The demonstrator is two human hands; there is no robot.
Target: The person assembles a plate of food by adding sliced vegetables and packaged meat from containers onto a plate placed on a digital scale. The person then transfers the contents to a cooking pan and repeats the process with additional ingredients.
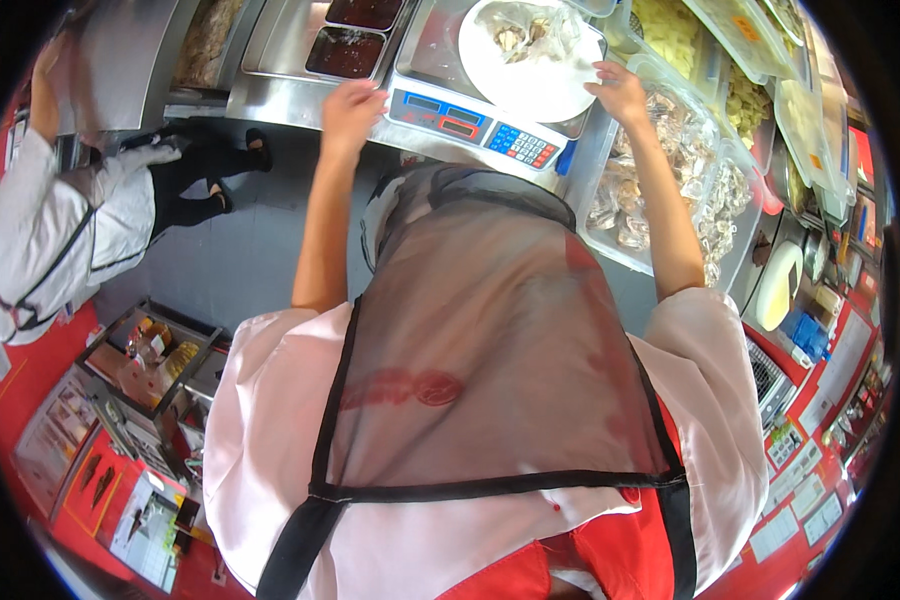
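Observation:
A digital counter scale [439, 112] stands at the top middle. On its metal pan rests a round white plate [529, 86], and a clear plastic bag [540, 37] with brownish pieces lies on the plate. My right hand [621, 91] is at the plate's right rim, fingertips close to it; whether they touch is unclear. My left hand [351, 112] hovers by the scale's left corner, fingers loosely bent, with nothing seen in it. Below my right hand, a clear plastic bin [607, 244] holds many small filled bags [634, 195].
Metal trays with dark red contents [345, 52] lie at the upper left. Tubs of cut yellowish food [667, 37] and propped lids [742, 37] crowd the upper right. A co-worker in white [120, 217] stands at the left by a steel counter. Shelving [150, 352] is behind me at the left.

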